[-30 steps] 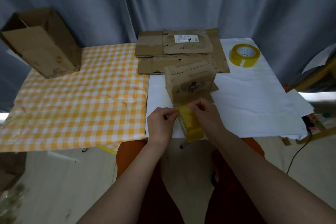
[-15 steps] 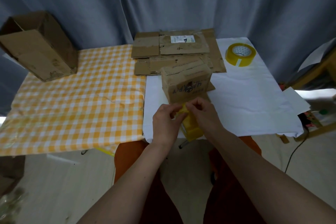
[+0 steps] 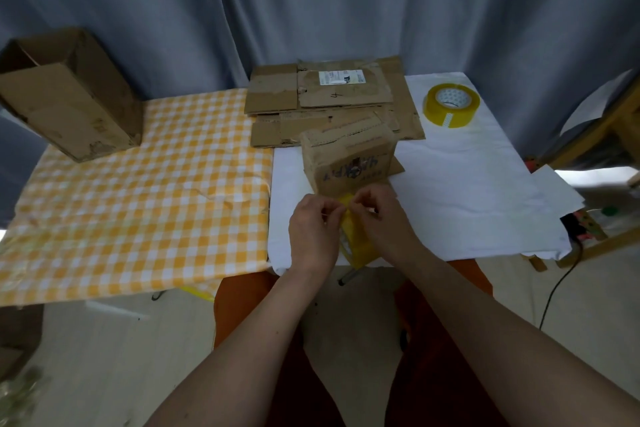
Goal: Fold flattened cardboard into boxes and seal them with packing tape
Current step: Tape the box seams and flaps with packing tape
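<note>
Picking at the free end of a yellow packing tape roll (image 3: 356, 239), I hold it on edge at the near rim of the white-covered table (image 3: 467, 204), my left hand (image 3: 313, 232) and right hand (image 3: 384, 218) both curled against its top. The fingertips of the two hands meet there in a pinch; whether a strip is already lifted is too small to tell. The roll's round faces point left and right, so tape pulled from it should run straight away from me.

That matters because the small folded box (image 3: 349, 163) stands just beyond my knuckles, directly ahead, its long side lying across my line of pull and its perforated top seam running left to right. Both hands are about equally near it. I judge the seam not yet taped.

The box is worn brown corrugated card with dark blue printing on its near face and ragged edges. Behind it lies a stack of flattened cardboard (image 3: 332, 97), matte and creased, bearing a white shipping label. A second tape roll (image 3: 451, 105), glossy and translucent yellow, lies flat at the far right. A larger open carton (image 3: 69, 94) rests tilted on the orange-checked cloth (image 3: 138, 211) to the left.
</note>
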Motion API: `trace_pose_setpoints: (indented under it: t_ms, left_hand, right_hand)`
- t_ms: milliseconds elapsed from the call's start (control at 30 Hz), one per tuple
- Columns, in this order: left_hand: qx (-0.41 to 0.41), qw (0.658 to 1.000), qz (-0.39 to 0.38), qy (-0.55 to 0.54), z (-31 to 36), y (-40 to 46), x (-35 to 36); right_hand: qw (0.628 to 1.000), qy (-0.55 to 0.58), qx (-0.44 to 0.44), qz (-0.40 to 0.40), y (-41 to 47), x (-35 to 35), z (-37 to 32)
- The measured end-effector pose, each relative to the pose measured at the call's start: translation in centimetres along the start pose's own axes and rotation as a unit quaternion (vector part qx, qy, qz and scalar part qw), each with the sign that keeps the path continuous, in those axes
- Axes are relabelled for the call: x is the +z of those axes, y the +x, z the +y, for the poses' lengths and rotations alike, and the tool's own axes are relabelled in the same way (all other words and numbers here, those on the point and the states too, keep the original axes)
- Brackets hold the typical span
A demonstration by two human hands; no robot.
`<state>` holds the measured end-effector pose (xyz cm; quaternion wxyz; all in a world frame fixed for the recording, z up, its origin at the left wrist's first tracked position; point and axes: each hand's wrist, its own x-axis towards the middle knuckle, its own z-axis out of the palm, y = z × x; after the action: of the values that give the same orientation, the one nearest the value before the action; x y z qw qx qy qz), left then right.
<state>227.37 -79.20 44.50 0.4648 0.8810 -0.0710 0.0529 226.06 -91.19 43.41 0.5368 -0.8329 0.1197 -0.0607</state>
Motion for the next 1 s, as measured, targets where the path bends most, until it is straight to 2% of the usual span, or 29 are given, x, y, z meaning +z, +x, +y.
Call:
trace_pose_setpoints:
  t_ms: [100, 233, 267, 367, 400, 467, 533, 633, 700, 833, 1000]
  left_hand:
    - [0.012, 1.000, 0.014, 0.005, 0.6, 0.5, 0.4]
    - [-0.019, 0.999, 0.033, -0.012, 1.4, 0.9, 0.8]
    - [-0.031, 0.999, 0.037, -0.020, 1.4, 0.9, 0.9]
    - [-0.066, 0.995, 0.043, -0.066, 1.9, 1.1, 1.7]
    - [-0.076, 0.993, 0.041, -0.085, 2.0, 1.2, 2.0]
    - [-0.074, 0.991, 0.018, -0.112, 2.0, 1.8, 2.8]
    - [-0.044, 0.996, -0.025, -0.078, 1.7, 2.2, 3.5]
    - [-0.010, 0.998, -0.055, -0.007, 1.1, 2.2, 4.2]
    - [0.012, 0.998, -0.050, 0.020, 0.6, 2.1, 4.1]
    - [0.058, 0.996, -0.023, 0.061, -0.8, 2.7, 3.7]
    - [0.115, 0.987, 0.043, 0.108, -1.4, 6.3, 1.0]
  right_hand:
    - [0.999, -0.037, -0.010, 0.002, -0.6, 0.3, 0.2]
    - [0.998, 0.051, 0.021, 0.035, -0.3, -0.8, 0.3]
    - [0.999, 0.031, 0.041, 0.016, 0.0, -1.4, 0.4]
    - [0.988, -0.046, 0.089, -0.121, -0.5, -2.8, 0.6]
    - [0.988, -0.043, 0.078, -0.125, -0.7, -3.1, 0.8]
    - [0.994, -0.063, 0.043, -0.078, -0.7, -3.7, 1.3]
    - [0.983, -0.184, 0.002, -0.006, -0.4, -4.5, 2.2]
    - [0.917, -0.389, -0.055, 0.064, 0.2, -6.3, 4.9]
    - [0.892, -0.444, -0.055, 0.061, 0.7, -7.4, 6.4]
    - [0.849, -0.528, -0.010, -0.020, 1.6, -8.5, 8.7]
    - [0.874, -0.485, -0.015, 0.001, 2.2, -8.3, 10.9]
